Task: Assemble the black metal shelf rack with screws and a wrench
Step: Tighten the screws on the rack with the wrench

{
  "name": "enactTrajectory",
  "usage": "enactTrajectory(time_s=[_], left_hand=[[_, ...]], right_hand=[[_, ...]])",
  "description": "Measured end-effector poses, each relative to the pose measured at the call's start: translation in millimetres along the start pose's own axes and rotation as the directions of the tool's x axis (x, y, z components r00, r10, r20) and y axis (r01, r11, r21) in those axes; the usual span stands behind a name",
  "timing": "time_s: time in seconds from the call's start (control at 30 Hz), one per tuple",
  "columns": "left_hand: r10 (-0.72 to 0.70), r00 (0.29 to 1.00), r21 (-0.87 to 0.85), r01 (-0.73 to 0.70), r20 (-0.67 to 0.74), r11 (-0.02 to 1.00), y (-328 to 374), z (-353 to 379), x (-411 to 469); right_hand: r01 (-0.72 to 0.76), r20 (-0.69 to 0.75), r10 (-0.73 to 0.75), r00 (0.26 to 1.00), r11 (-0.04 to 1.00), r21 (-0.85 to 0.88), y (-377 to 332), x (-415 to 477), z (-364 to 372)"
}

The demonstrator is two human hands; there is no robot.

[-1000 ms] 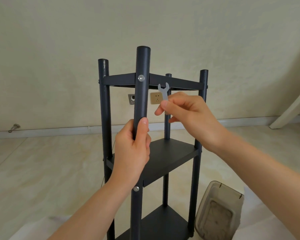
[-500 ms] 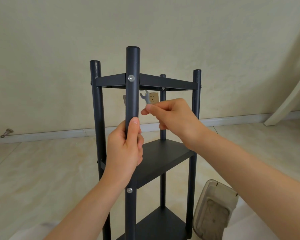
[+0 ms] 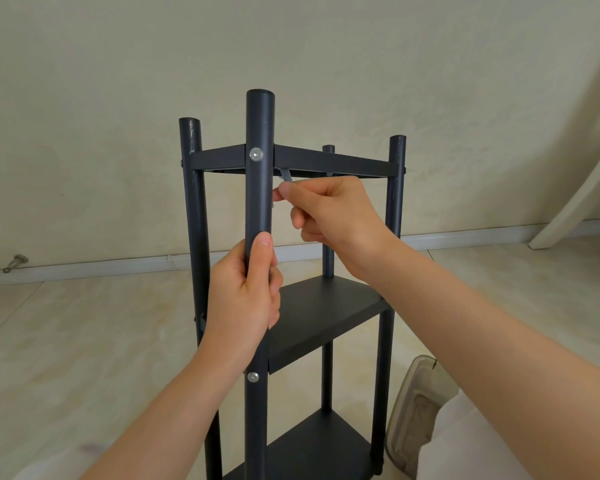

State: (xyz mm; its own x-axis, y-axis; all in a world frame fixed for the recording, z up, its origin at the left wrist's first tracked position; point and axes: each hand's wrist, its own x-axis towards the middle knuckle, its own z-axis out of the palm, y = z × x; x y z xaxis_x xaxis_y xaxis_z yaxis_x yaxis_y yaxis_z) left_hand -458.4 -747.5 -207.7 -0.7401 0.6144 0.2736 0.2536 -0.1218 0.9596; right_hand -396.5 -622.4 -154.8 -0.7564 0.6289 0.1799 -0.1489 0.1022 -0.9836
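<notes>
Beige floor [image 3: 84, 341]; container [image 3: 409, 410] beside rack [image 3: 326, 313], contents unclear; right hand [image 3: 336, 213] pinches wrench [image 3: 286, 175].

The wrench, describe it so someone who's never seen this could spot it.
Find the black metal shelf rack and its nearest post. Just right of that post, under the top shelf, the right hand pinches a thin, flat grey wrench; it is the only pale strip among black bars.
</notes>
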Motion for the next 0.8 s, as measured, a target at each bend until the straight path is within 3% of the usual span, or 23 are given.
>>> enactTrajectory(time_s=[0.6, 0.8], left_hand=[[0.012, 1.000, 0.057, -0.013, 0.019, 0.998, -7, -18, 3], [0.019, 0.999, 0.056, -0.021, 0.039, 0.998, -6, -20, 4]], right_hand=[[0.332, -0.057, -0.374, 0.926, 0.876, -0.350, 21, 14, 36], [0.418, -0.135, -0.476, 0.869, 0.852, -0.315, 29, 21, 50]])
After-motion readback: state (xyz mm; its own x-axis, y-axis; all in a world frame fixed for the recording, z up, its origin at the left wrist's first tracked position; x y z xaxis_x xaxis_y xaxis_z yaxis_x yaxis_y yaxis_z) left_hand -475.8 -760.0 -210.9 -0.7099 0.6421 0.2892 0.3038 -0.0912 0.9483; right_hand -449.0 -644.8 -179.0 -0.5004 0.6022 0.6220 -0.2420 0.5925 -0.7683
